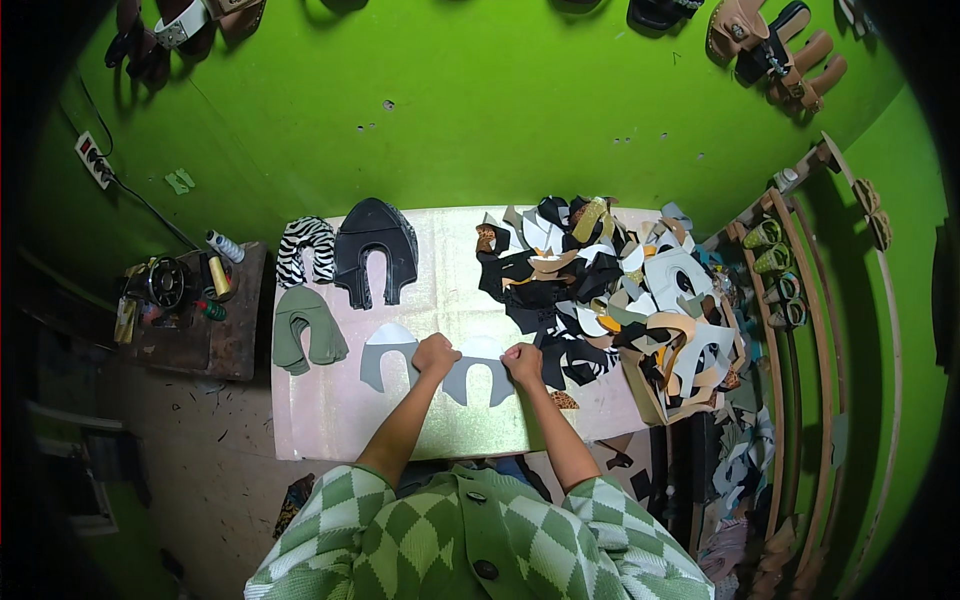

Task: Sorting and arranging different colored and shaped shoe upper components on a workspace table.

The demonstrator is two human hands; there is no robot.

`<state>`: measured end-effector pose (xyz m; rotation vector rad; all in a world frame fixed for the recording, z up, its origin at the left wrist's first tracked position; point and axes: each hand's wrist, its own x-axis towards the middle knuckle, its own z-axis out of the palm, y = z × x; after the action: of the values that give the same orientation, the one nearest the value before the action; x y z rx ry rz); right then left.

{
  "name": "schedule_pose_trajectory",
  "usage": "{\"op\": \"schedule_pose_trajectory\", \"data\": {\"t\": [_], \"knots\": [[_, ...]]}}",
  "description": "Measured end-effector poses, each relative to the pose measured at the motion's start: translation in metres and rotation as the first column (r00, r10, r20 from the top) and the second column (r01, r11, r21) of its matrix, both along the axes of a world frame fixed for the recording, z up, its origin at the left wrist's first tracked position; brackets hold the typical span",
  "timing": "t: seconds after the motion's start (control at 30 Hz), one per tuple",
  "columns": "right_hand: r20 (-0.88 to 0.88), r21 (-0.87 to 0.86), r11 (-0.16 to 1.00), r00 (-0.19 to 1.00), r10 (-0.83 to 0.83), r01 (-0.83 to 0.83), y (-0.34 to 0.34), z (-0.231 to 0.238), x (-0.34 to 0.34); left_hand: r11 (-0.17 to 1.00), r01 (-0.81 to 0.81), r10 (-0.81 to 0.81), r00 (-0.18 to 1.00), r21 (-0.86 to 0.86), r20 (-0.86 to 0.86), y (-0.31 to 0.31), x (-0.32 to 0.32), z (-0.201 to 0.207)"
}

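My left hand [436,357] and my right hand [523,367] are both closed, fingers curled in, at the two upper sides of a grey U-shaped shoe-upper piece [478,378]. A white patch [486,346] shows along its curved top, between my hands. The piece lies on or just above the table; I cannot tell which. Left of it, another grey U-shaped piece [371,366] with a white top lies partly behind my left hand. Farther left sits a stack of olive-green U-shaped pieces [293,330]. Behind that are a zebra-striped stack [294,250] and a black stack [375,225].
A pale shiny table [450,245] bears a big heap of scraps [570,265] at right, beside a full cardboard box [645,385]. A sewing machine [166,285] and thread spools [226,246] stand at left. Sandals [780,60] hang on the green wall; a wooden rack [790,350] is at right.
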<state>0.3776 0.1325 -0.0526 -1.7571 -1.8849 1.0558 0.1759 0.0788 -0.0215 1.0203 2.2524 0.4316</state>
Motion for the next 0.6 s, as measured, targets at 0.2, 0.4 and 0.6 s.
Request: {"op": "schedule_pose_trajectory", "data": {"t": [0.2,0.4,0.6], "knots": [[-0.010,0.111,0.993,0.999,-0.047,0.047,-0.017,0.015,-0.011,1.000,-0.009,0.008,0.998,-0.013,-0.065,-0.002,0.007,0.005],[0.268,0.460,0.861,0.958,0.101,-0.219,-0.042,0.013,-0.020,0.964,0.195,-0.121,0.927,0.180,-0.354,-0.013,0.024,0.002],[0.479,0.449,0.815,0.869,0.128,-0.367,-0.067,0.015,-0.022,0.861,0.458,-0.250,0.759,0.221,-0.601,-0.042,0.038,-0.013]]}}
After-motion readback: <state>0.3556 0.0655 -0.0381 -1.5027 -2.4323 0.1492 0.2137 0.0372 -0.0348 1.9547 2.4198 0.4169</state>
